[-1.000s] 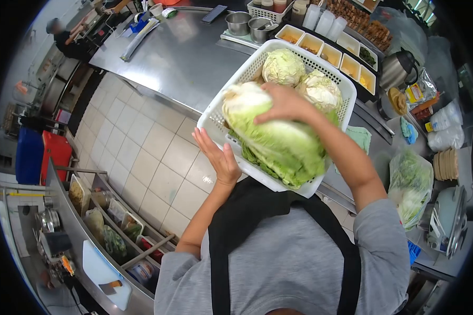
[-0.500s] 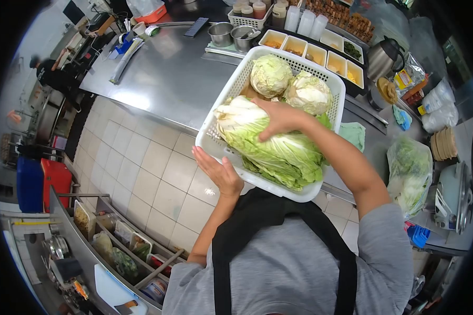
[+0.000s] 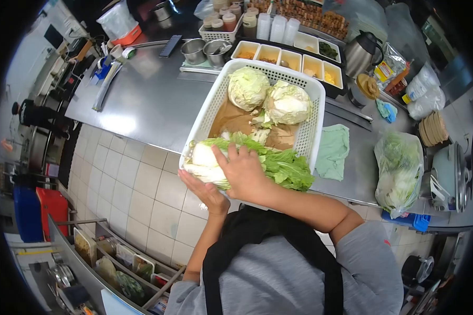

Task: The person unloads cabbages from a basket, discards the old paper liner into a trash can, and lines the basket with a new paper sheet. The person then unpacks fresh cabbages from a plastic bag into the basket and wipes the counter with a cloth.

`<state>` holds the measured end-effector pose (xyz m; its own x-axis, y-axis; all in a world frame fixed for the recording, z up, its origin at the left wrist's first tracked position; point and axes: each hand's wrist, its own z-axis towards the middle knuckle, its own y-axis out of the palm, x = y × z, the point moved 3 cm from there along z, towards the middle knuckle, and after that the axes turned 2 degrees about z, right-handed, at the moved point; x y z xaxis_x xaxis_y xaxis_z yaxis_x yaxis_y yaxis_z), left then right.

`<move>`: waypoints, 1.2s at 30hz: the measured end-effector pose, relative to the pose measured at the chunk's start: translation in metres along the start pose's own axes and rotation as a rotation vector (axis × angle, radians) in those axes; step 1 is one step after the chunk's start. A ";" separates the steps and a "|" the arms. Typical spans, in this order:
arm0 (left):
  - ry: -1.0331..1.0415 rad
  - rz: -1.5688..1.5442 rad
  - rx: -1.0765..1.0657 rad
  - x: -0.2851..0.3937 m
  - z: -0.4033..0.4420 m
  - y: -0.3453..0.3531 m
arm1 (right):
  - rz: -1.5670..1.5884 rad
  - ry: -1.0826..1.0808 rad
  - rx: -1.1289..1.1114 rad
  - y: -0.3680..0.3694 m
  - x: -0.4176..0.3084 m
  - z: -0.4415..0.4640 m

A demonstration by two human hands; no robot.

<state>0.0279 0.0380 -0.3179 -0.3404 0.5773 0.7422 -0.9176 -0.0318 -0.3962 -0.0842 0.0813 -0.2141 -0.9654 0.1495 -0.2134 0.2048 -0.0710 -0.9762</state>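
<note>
A white perforated plastic basket (image 3: 318, 113) sits at the counter's edge, its near side overhanging toward me. Along that near side lies a napa cabbage (image 3: 205, 157), white stem end to the left and green leaves to the right. My right hand (image 3: 243, 170) is over its middle, fingers bent around the leaves. My left hand (image 3: 207, 194) lies with straight fingers against the basket's near left corner, beside the stem end. Farther back in the basket are two round cabbages, a pale green one (image 3: 248, 88) and a whiter one (image 3: 288, 103). Brown lining (image 3: 228, 119) and loose leaf scraps show between.
Behind the basket stand several topping tubs (image 3: 268, 54), metal pots (image 3: 193, 51) and a thermos jug (image 3: 361, 55). A green cloth (image 3: 332, 152) and a bagged leafy vegetable (image 3: 399, 170) are on the right. Another person (image 3: 39, 116) is far left, and an open drawer (image 3: 115, 257) is lower left.
The napa cabbage has moved toward me, against the basket's near side, uncovering the brown lining. My right hand has come nearer with it. My left hand stays at the basket's corner.
</note>
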 end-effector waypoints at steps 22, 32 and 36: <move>0.368 0.269 -0.731 0.075 0.078 0.003 | 0.213 0.303 0.490 -0.047 0.194 -0.001; 0.561 0.197 -0.602 0.065 0.070 0.001 | 0.130 0.383 0.462 -0.014 0.243 0.021; 0.535 0.153 -0.606 0.060 0.069 0.000 | 0.169 0.388 0.540 -0.004 0.240 0.021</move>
<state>-0.0066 0.0163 -0.2355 -0.1686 0.9180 0.3591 -0.5472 0.2158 -0.8087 -0.3197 0.0966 -0.2605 -0.7787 0.4287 -0.4580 0.1417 -0.5910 -0.7941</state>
